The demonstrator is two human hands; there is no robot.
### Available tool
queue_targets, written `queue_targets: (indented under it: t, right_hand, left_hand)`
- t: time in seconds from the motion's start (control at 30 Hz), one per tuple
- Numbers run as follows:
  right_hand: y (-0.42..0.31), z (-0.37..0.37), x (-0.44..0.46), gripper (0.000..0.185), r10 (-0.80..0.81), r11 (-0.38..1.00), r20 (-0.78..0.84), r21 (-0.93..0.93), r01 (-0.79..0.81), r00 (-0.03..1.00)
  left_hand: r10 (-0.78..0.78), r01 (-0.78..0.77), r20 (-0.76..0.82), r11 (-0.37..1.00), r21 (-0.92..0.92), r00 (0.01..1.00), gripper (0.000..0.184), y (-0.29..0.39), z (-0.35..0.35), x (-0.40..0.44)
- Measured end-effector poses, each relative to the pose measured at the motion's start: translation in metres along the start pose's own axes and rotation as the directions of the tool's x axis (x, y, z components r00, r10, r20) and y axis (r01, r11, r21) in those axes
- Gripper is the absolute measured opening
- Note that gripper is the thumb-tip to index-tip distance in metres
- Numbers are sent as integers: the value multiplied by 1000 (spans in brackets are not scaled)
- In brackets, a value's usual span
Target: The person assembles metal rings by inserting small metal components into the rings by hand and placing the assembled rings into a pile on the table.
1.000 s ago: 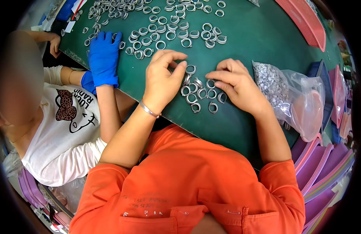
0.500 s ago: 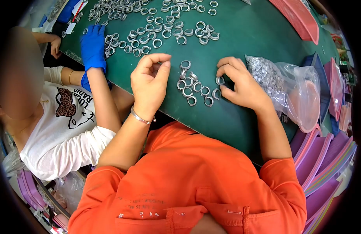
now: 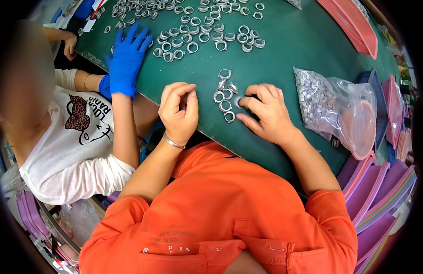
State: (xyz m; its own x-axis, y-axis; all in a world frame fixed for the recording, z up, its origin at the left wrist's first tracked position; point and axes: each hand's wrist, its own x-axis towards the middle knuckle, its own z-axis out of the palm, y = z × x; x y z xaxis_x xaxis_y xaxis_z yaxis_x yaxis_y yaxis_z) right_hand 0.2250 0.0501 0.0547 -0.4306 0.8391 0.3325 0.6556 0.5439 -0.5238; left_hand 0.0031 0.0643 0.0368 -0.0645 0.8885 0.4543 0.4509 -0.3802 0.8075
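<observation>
A small cluster of silver metal rings (image 3: pixel 225 106) with little side lugs lies on the green table in front of me. To its right is my right hand (image 3: pixel 270 112), fingers bent, with a slightly blurred metal ring (image 3: pixel 237 101) at the fingertips; the thumb sits lower, beside the cluster. Left of the cluster, my left hand (image 3: pixel 180 112) is raised near the table edge with fingers curled and thumb pressed against them. Whatever it may hold is hidden.
Many more rings (image 3: pixel 204 36) spread across the far table (image 3: pixel 284 50). A co-worker's blue-gloved hand (image 3: pixel 127 64) rests at left. On the right are a clear bag of small grey pieces (image 3: pixel 314 96), a pink basket (image 3: pixel 353 27) and stacked purple trays (image 3: pixel 371 192).
My right hand has moved left toward the cluster, and fewer rings show at its right side. My left hand has dropped slightly. The co-worker's gloved hand has shifted right and spread its fingers.
</observation>
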Motion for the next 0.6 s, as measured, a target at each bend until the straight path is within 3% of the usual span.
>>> queue_targets:
  t: [0.07, 0.3, 0.47, 0.6]
  right_hand:
    - [6, 4, -1, 21, -39, 999, -48, -23, 38, 998]
    - [-11, 5, 5, 27, -56, 991, -10, 122, 57, 998]
    - [-13, 21, 5, 30, -21, 1000, 17, 20, 20, 1000]
    - [-12, 10, 8, 27, -25, 998, 60, 60, 22, 998]
  left_hand:
    - [94, -95, 12, 995, 29, 995, 11, 2, -1, 2]
    - [106, -105, 77, 994, -20, 991, 12, 1, 0, -2]
    - [206, -215, 293, 977, 1, 934, 22, 2, 6, -3]
    - [157, -183, 315, 982, 54, 936, 26, 3, 8, -2]
